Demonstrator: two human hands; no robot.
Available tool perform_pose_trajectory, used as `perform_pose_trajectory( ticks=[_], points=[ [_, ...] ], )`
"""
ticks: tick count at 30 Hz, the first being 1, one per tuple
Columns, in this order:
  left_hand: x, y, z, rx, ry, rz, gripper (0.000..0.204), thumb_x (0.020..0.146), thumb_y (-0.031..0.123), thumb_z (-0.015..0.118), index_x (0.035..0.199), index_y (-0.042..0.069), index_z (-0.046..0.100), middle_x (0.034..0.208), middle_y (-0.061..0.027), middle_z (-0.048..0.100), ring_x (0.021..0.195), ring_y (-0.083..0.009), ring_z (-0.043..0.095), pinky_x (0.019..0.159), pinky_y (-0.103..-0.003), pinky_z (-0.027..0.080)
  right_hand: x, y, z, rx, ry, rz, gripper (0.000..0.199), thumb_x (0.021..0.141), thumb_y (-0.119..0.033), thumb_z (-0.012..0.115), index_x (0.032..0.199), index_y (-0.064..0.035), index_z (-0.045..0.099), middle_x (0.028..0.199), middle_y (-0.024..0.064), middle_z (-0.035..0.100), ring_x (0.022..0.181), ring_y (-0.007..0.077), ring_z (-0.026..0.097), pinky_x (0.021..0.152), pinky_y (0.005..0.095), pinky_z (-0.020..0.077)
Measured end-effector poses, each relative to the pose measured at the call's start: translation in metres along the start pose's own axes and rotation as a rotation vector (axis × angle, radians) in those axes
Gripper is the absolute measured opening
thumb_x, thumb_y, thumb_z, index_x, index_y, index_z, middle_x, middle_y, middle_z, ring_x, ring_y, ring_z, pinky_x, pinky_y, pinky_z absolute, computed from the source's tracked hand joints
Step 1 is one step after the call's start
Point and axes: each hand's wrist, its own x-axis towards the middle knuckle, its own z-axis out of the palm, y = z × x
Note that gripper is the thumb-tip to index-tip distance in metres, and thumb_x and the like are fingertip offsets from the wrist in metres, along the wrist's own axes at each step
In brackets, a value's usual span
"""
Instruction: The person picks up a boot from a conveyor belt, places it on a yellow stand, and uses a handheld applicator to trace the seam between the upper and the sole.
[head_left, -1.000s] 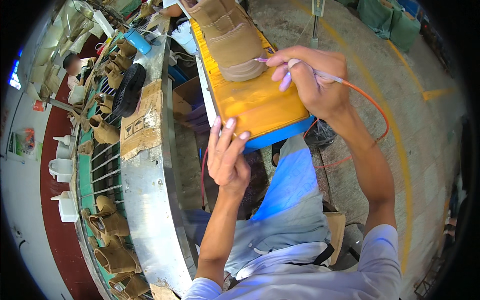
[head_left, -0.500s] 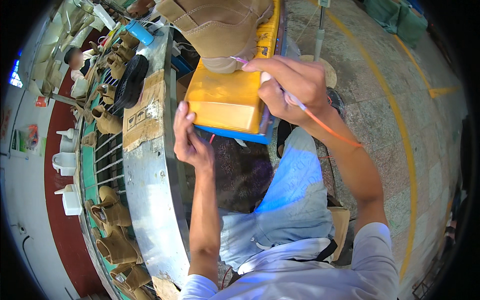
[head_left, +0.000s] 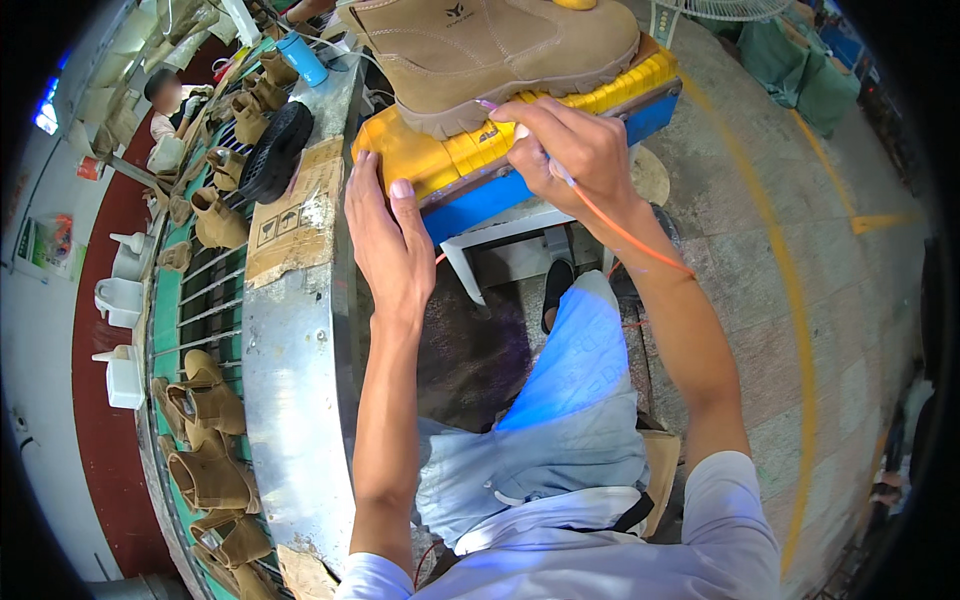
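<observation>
A tan ankle boot (head_left: 490,55) stands upright on a yellow ribbed block (head_left: 405,155) with a blue base (head_left: 480,208), at the top of the view. In my right hand (head_left: 572,150), closed in a pinch, is a slim pen-like tool (head_left: 490,105) trailing an orange cord (head_left: 640,245). Its pinkish tip is at the boot's lower edge, where upper meets sole; whether it touches I cannot tell. My left hand (head_left: 388,230) lies against the block's near left end, fingers stretched and thumb apart.
Left of me runs a metal-edged bench (head_left: 295,350) with a cardboard piece (head_left: 295,215), a black sole (head_left: 277,150) and a blue bottle (head_left: 302,58). Several tan boots (head_left: 210,470) line a green rack beyond. Another person (head_left: 165,110) is at the far left. A fan (head_left: 725,8) stands far right.
The block and boot have turned so the boot now points right, side-on to me. My left hand has moved up along the block's end, and the tool tip stays near the sole edge.
</observation>
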Motion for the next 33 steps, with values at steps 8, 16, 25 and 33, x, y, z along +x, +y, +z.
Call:
perform_pose_trajectory(
  ticks=[8, 16, 25, 33],
  points=[
    [0.016, -0.022, 0.013, 0.006, 0.042, 0.046, 0.045, 0.112, 0.031, 0.039, 0.139, -0.001, 0.057, 0.143, -0.0209, 0.059, 0.134, -0.0393, 0.054, 0.114, -0.044, 0.041, 0.002, 0.015, -0.018, -0.097, -0.043, -0.001, 0.028, 0.078, -0.005, 0.067, 0.105, -0.0099, 0.073, 0.077, 0.0051, 0.065, 0.060, 0.0234, 0.065, 0.057, 0.0346, 0.0544],
    [0.020, -0.028, 0.017, -0.015, 0.050, 0.061, 0.046, 0.113, 0.030, 0.037, 0.138, -0.002, 0.059, 0.139, -0.0210, 0.062, 0.131, -0.0369, 0.057, 0.112, -0.042, 0.041, 0.001, 0.025, -0.029, -0.051, -0.050, 0.004, 0.028, 0.078, -0.003, 0.068, 0.105, -0.0068, 0.072, 0.078, 0.0063, 0.065, 0.059, 0.0234, 0.064, 0.056, 0.0351, 0.0541],
    [0.024, -0.029, 0.018, -0.021, 0.035, 0.046, 0.044, 0.112, 0.029, 0.038, 0.138, 0.000, 0.059, 0.140, -0.0203, 0.062, 0.131, -0.0375, 0.057, 0.112, -0.042, 0.043, -0.010, 0.035, -0.039, -0.071, -0.101, 0.048, 0.023, 0.085, -0.003, 0.061, 0.106, -0.0019, 0.071, 0.078, 0.0091, 0.068, 0.064, 0.0225, 0.068, 0.059, 0.0322, 0.0551],
    [0.033, -0.045, 0.022, -0.075, 0.006, 0.059, 0.043, 0.113, 0.026, 0.037, 0.136, -0.001, 0.061, 0.138, -0.0204, 0.064, 0.129, -0.0367, 0.059, 0.111, -0.041, 0.043, -0.017, 0.047, -0.060, -0.236, -0.108, -0.060, 0.024, 0.084, -0.008, 0.062, 0.105, -0.0043, 0.073, 0.077, 0.0077, 0.068, 0.062, 0.0212, 0.067, 0.057, 0.0311, 0.0534]
  ],
)
